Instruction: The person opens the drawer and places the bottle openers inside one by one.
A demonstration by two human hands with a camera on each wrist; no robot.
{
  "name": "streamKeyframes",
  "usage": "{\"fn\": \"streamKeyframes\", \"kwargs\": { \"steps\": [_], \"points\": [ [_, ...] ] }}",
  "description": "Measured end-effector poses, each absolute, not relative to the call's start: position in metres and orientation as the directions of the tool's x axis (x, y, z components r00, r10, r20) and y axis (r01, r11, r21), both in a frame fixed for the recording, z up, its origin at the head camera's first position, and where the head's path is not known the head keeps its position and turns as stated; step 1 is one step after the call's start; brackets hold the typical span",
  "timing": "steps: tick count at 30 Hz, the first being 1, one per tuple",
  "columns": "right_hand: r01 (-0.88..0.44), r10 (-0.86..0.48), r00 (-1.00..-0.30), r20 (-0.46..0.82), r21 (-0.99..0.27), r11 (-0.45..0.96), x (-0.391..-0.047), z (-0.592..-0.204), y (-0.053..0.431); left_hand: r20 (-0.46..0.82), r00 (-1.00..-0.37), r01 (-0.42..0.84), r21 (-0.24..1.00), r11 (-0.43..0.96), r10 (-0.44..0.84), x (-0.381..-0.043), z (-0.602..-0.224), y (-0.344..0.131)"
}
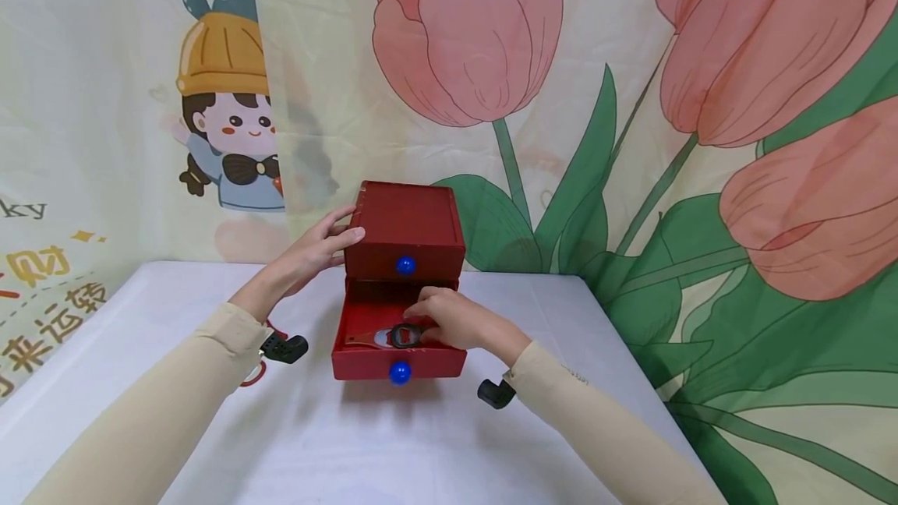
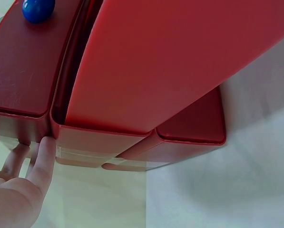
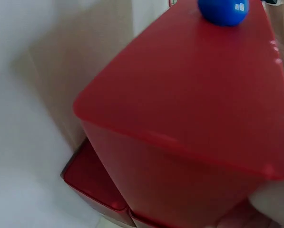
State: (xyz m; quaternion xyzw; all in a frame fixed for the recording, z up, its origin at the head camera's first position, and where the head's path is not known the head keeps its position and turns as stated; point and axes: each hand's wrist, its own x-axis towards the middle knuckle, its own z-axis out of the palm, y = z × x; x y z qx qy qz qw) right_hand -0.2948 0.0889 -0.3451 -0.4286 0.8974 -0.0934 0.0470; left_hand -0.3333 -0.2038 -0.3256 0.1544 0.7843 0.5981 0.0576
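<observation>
A red cabinet with blue knobs stands on the table, its lower drawer pulled out toward me. My left hand rests against the cabinet's upper left side, thumb at the top edge; in the left wrist view its fingers lie straight along the side wall. Reaching into the drawer from the right, my right hand has bent fingers and thumb at the edge of a round black-rimmed ring. Beside the ring lies a flat reddish-brown piece with a pale end. In the right wrist view the drawer front hides most of that hand.
The upper drawer is closed. Red loops show on the table beside my left forearm, partly covered by it. A white cloth covers the table. Behind it hangs a curtain printed with tulips and a cartoon figure.
</observation>
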Motion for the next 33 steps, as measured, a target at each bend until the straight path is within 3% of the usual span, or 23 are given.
{"fn": "streamKeyframes", "kwargs": {
  "steps": [10,25,33],
  "points": [
    [-0.785,-0.777,-0.613,0.146,-0.223,0.577,-0.281,-0.323,0.118,0.097,-0.945,0.175,0.957,0.233,0.312,-0.335,-0.324,-0.203],
    [-0.633,-0.609,-0.770,0.191,-0.348,0.691,-0.267,-0.337,0.176,0.092,-0.946,0.169,0.958,0.230,0.310,-0.335,-0.327,-0.204],
    [-0.489,-0.514,-0.850,0.116,-0.536,0.688,-0.264,-0.363,0.193,0.096,-0.947,0.172,0.958,0.231,0.307,-0.335,-0.326,-0.204]
  ]
}}
